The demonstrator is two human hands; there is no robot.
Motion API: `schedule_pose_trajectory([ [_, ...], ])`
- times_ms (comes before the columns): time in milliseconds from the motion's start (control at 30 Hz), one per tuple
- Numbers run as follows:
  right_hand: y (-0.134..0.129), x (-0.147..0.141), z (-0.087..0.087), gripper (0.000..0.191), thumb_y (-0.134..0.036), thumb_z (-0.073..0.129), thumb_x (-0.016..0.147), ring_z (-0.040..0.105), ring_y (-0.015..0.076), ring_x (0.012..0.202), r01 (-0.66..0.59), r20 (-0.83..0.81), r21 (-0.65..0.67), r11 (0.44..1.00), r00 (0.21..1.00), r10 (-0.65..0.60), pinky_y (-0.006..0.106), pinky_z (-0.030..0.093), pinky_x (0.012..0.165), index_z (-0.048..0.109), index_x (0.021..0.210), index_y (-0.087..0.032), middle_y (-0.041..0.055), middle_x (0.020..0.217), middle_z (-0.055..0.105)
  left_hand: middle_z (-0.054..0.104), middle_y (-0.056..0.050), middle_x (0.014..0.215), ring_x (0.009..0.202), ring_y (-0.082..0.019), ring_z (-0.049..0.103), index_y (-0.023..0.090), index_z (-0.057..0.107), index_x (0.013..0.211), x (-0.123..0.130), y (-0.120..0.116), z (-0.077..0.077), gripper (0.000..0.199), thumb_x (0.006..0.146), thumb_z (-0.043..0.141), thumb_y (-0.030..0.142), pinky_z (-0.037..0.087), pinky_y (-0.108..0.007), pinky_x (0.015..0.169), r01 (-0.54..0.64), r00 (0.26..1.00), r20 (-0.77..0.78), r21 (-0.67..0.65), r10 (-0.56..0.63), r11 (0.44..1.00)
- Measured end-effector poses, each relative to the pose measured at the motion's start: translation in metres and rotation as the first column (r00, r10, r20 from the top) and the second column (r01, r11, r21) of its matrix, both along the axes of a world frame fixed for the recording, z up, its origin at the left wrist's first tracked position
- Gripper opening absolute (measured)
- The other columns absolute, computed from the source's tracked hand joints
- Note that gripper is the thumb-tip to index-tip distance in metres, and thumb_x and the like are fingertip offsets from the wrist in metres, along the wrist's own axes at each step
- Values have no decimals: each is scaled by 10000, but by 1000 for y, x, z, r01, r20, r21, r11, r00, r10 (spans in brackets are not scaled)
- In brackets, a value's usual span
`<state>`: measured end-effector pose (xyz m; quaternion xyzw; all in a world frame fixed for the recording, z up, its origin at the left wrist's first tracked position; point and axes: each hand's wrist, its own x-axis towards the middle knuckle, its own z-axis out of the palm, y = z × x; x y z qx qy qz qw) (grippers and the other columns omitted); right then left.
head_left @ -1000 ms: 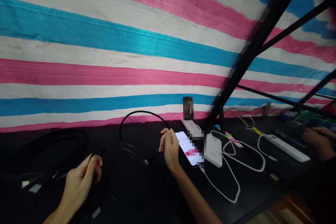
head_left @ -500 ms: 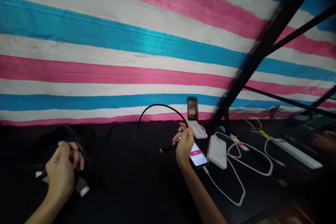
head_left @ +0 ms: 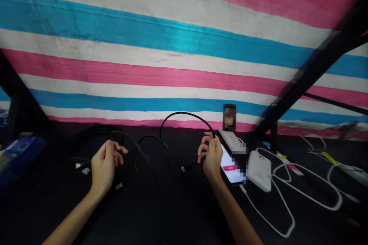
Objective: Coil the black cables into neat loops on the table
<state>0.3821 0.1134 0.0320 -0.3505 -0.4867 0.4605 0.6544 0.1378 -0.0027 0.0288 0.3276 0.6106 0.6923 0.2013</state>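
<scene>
My right hand (head_left: 213,159) is closed on a black cable (head_left: 181,113), which arches up and left from the fingers. A light metal plug (head_left: 183,169) hangs or lies just left of that hand. On the left, my left hand (head_left: 104,166) is loosely curled with its fingers apart, and no object shows between them. Beside and behind it lies a coil of black cable (head_left: 94,127) on the black table. Metal plugs (head_left: 85,171) show left of the left hand, and another plug (head_left: 119,186) is to its lower right.
Right of my right hand are a lit phone (head_left: 232,176), a white power bank (head_left: 259,170) and looped white cables (head_left: 312,199). A small screen (head_left: 229,118) stands behind. A blue package (head_left: 20,157) sits far left. Black frame bars (head_left: 310,72) slant before the striped sheet.
The view has shifted left, bringing the blue package into sight. My left hand has come away from the black coil and its fingers have loosened. My right hand still holds the cable.
</scene>
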Motion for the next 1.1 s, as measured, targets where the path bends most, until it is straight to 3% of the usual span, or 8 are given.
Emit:
schedule_pose_trajectory([
  [100,-3,-8,-4,358,-524,417,831,474,50,383,-142,-30,-139,980,990,139,127,312,196,483,989,-209,-16,780,518,610,-36,963,557,-86,518,180,569,793,-1,1,-2,345,819,400,480,364,-212,441,-2,989,-150,-55,-6,998],
  [167,-5,-12,-6,397,-533,415,829,496,59,397,-227,-48,-234,945,974,222,124,308,199,481,1038,-202,23,838,575,553,-38,1132,785,-133,575,206,631,860,-2,2,-5,351,814,412,477,426,-215,522,12,960,-277,-115,-44,993],
  [300,-8,-16,-9,453,-531,409,835,555,86,456,-324,-25,-336,884,942,336,136,346,223,476,1127,-192,93,964,617,478,-13,1256,1138,-202,464,268,665,944,-3,5,-15,351,812,418,480,449,-268,811,26,896,-428,-214,-117,977],
  [400,-8,-17,-12,511,-559,366,839,617,133,544,-362,8,-369,856,920,393,163,398,273,458,1184,-193,106,968,624,545,-45,1186,1112,-220,493,242,663,974,-2,9,-24,408,801,413,514,420,-319,891,70,895,-410,-255,-174,964],
  [500,-8,-17,-14,575,-602,303,835,633,154,559,-382,28,-385,840,905,424,208,449,351,421,1223,-195,86,876,645,623,-59,1044,955,-214,577,206,663,978,0,11,-31,450,799,404,528,439,-316,837,132,889,-388,-295,-244,946],
  [700,-11,-23,-16,633,-641,380,770,624,151,506,-353,177,-307,884,891,417,192,396,407,400,1188,-166,32,676,650,643,-23,957,852,-184,607,223,695,820,6,7,-32,393,820,404,487,433,-235,749,165,815,-474,-363,-334,917],
  [967,-24,-22,-12,596,-579,401,790,667,203,698,-524,83,-170,834,836,542,309,485,624,353,1226,-176,43,739,655,637,-1,931,832,-175,601,236,687,759,7,4,-32,397,798,419,527,400,-224,673,122,822,-477,-384,-310,915],
  [1100,-31,-26,-11,723,-418,671,657,661,181,698,-558,107,-101,824,817,566,307,499,635,315,1254,-219,16,808,634,642,1,898,879,-196,589,236,683,739,6,5,-30,403,757,452,566,396,-237,722,115,866,-426,-339,-261,934],
])
